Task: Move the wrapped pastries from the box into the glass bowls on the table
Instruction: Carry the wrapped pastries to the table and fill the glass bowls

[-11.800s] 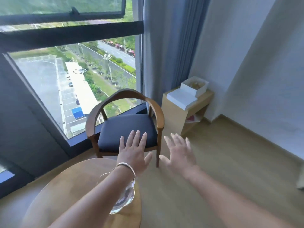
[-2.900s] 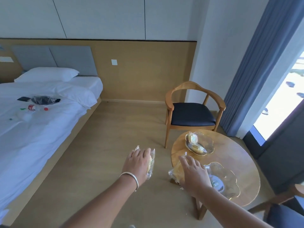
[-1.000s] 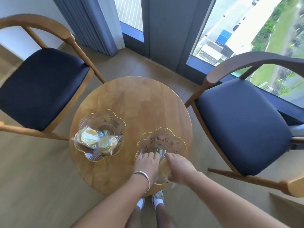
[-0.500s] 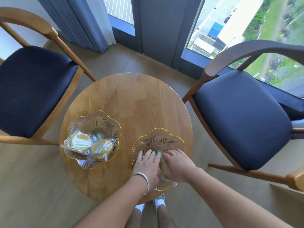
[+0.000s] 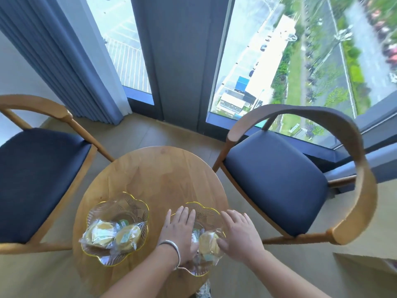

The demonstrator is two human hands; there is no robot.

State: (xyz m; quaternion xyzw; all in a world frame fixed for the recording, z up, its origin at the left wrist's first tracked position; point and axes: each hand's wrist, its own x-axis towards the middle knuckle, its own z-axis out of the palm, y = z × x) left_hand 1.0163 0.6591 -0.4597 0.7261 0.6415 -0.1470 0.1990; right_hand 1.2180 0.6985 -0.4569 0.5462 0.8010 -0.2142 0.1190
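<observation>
1. Two glass bowls sit on the round wooden table [image 5: 163,175], both on its near half, the far half bare wood.
2. Left bowl [image 5: 117,206], with a scalloped gold rim, lies close to the table's left edge; two wrapped pastries [image 5: 111,234] fill its near side, their clear wrappers spilling over the rim.
3. Right bowl [image 5: 206,211] sits beside it with a strip of bare wood between; its near rim almost reaches the table's near edge.
4. Left hand [image 5: 179,230], a bracelet [image 5: 174,250] on the wrist, lies flat over the right bowl's left part, fingers straight and together, pointing away.
5. Right hand [image 5: 238,235] hangs over that bowl's right rim, fingers extended, thumb touching a wrapped pastry [image 5: 209,243] that lies in the bowl between the two hands.
6. More wrapping shows under the left hand; I cannot tell what it holds.
7. Left chair [image 5: 38,175] stands nearly against the table's left edge; the right chair [image 5: 275,183] stands just off its right side, a wedge of floor between.
8. Beyond the table's far edge, open floor runs to the window [image 5: 279,61] and curtain [image 5: 71,67].
</observation>
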